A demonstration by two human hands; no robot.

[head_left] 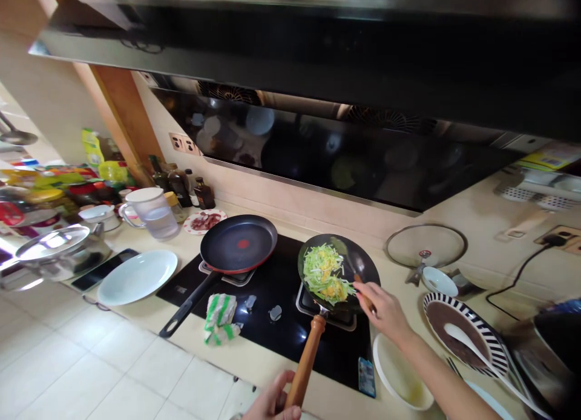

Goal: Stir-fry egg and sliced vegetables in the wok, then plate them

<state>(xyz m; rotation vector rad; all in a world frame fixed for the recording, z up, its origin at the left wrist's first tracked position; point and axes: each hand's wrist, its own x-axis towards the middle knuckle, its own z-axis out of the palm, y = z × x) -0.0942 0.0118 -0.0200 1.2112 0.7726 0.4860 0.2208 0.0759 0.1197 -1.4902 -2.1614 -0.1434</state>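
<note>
A black wok (363, 264) with shredded green and yellow vegetables (325, 273) sits on the right burner of a black stove (276, 287). My left hand (272, 402) is closed round the end of the wok's long wooden handle (307, 362) at the bottom edge. My right hand (385, 308) is closed on the wooden handle of a spatula (349, 264) whose blade reaches into the wok.
A red-rimmed frying pan (238, 244) stands on the left burner. A white plate (137, 276), a jug (152, 212), a lidded pot (59, 250) and bottles stand left. A glass lid (425, 246), striped plate (467, 335), white bowl (402, 374) and cloth (220, 318) lie nearby.
</note>
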